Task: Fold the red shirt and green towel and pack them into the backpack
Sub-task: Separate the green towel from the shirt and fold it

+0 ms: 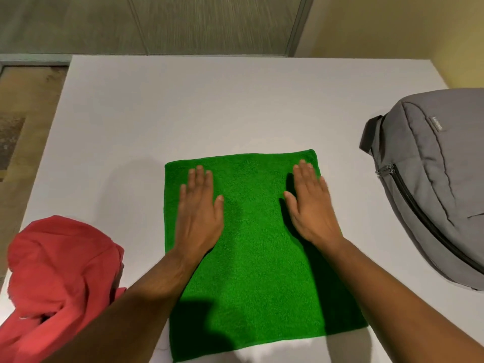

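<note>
The green towel (251,271) lies flat as a rectangle in the middle of the white table (183,108). My left hand (200,210) rests palm down on the towel's left part, fingers straight and slightly apart. My right hand (310,205) lies palm down on the towel's right part near its far right corner. Neither hand grips anything. The red shirt (55,281) sits crumpled at the table's near left, partly behind my left forearm. The grey backpack (434,184) lies on its side at the right edge, its zippers shut as far as I can see.
The table's far edge meets a wall and a glass partition. To the left of the table the floor shows beyond the edge. The backpack's black top handle (368,134) points toward the towel.
</note>
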Demonstrator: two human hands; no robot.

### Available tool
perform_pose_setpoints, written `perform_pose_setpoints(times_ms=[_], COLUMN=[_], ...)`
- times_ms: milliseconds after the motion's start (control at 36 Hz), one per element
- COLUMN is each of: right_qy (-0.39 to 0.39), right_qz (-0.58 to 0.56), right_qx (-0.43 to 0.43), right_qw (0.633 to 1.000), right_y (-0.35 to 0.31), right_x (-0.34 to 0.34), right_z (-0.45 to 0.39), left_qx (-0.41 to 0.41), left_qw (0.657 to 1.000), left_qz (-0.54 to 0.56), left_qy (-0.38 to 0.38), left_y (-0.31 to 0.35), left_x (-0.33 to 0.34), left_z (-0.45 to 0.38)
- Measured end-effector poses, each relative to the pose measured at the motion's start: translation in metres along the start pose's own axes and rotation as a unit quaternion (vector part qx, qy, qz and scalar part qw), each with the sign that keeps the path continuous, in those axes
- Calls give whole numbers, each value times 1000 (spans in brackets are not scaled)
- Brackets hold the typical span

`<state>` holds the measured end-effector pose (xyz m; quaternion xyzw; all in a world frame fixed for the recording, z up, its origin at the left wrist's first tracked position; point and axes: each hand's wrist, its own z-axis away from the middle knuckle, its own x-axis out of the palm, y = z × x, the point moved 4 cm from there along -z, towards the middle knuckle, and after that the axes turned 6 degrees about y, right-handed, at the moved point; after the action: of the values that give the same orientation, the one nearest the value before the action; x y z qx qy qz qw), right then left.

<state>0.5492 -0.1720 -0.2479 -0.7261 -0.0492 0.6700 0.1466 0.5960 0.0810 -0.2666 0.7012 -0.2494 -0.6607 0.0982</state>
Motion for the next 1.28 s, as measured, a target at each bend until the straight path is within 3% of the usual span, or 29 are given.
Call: perform_pose_setpoints(times_ms=[167,278,444,639,944,1278], right_qy=[-9,-42,-62,-64,-61,-61], right_qz=[-56,-97,-31,2,42,34], right_qx=[-131,-157,-129,-69,-11,23], right_qw=[990,982,989,996,997,997], right_y=[-78,-92,-64,-26,37,50], right_x=[22,39,58,44,25,17], right_z=[-28,-39,-45,-54,-65,-71], left_qx=[67,72,90,56,18,-7], left_qw=[997,996,993,993,995,998], left_qz=[32,24,-56,-89,-93,-59], left_qy=[-31,-47,-54,-50,-45,-11], left_y=[36,30,7,-17,-54,-71], left_x=[26,32,33,21,5,-9], left_z=[-24,-35,-40,-45,-55,-62])
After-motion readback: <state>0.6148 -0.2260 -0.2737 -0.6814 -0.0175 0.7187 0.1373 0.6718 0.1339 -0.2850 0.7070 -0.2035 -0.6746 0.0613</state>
